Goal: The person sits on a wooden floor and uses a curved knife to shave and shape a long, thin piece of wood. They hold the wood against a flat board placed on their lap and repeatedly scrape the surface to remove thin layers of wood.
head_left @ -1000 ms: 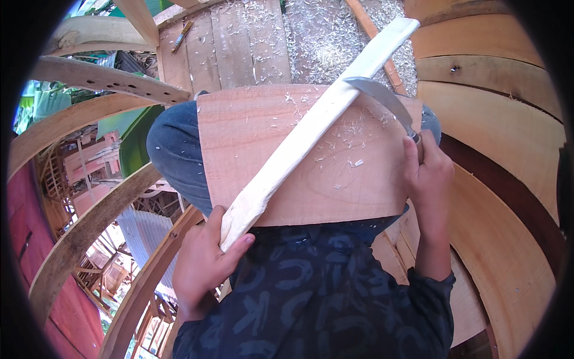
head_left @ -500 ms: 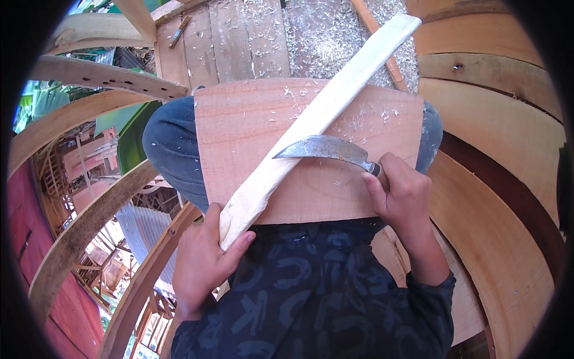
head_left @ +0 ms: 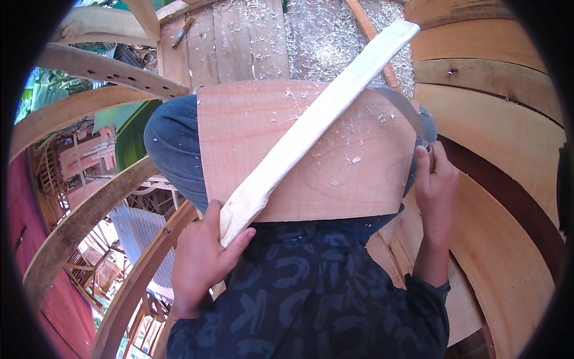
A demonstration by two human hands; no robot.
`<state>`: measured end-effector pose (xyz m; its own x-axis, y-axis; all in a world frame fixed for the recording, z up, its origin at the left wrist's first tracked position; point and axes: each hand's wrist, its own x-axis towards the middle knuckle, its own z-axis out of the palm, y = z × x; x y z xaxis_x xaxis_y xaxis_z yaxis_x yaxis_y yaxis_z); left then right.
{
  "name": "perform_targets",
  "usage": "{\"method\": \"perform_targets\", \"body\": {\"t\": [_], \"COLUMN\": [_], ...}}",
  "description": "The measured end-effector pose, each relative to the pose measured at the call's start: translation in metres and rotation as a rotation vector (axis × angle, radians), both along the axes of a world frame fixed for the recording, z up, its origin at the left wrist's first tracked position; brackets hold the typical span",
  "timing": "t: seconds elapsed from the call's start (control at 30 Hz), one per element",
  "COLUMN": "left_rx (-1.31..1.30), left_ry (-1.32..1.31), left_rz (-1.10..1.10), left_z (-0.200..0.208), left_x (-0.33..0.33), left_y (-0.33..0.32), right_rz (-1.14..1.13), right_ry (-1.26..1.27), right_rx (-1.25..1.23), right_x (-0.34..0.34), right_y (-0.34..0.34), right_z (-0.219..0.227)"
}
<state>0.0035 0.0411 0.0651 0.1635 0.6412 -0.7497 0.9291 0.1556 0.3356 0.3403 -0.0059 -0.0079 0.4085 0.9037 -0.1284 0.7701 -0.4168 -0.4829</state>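
A long pale strip of wood (head_left: 317, 119) slants across a flat wooden board (head_left: 239, 137) lying over my lap. My left hand (head_left: 203, 254) is closed round the strip's near end, thumb on one side. In my right hand (head_left: 436, 185) is a curved knife (head_left: 408, 113), gripped by its handle, which my fingers mostly hide. Its sickle-like blade is slightly blurred and stands apart from the strip, over the board's right edge. Small wood shavings (head_left: 353, 160) lie scattered on the board.
Plank flooring (head_left: 233, 42) ahead is strewn with shavings. A narrow wooden stick (head_left: 363, 21) lies on it, and a small slim object (head_left: 183, 32) rests at the far left. Curved planks (head_left: 484, 107) rise at my right; bent wooden ribs (head_left: 89, 218) stand at my left.
My right hand has moved right and a little away, lifting the knife off the strip and turning its blade. A few fresh shavings lie on the board. My left hand keeps its hold.
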Motion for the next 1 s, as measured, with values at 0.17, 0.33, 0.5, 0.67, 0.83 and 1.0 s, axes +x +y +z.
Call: {"method": "perform_targets", "body": {"t": [0.17, 0.33, 0.5, 0.67, 0.83, 1.0], "left_rx": [0.025, 0.002, -0.034, -0.046, -0.111, -0.098], "left_ry": [-0.017, -0.038, -0.102, -0.11, -0.151, -0.116], "left_rz": [-0.007, -0.017, 0.029, 0.03, 0.047, 0.019], "left_z": [0.001, 0.001, 0.001, 0.0, -0.004, -0.007], "left_x": [0.002, -0.004, -0.007, -0.008, -0.019, -0.016], "left_y": [-0.001, 0.002, 0.004, 0.006, 0.003, 0.0], "right_rz": [0.286, 0.34, 0.343, 0.32, -0.11, 0.048], "right_ry": [0.082, 0.034, -0.031, -0.068, -0.084, 0.092], "right_rx": [0.058, 0.084, 0.145, 0.166, 0.114, 0.066], "right_x": [-0.049, -0.047, -0.038, -0.036, 0.017, -0.019], "right_y": [-0.012, -0.005, 0.001, 0.003, 0.004, 0.003], "right_z": [0.001, -0.012, -0.018, -0.019, -0.029, 0.002]}}
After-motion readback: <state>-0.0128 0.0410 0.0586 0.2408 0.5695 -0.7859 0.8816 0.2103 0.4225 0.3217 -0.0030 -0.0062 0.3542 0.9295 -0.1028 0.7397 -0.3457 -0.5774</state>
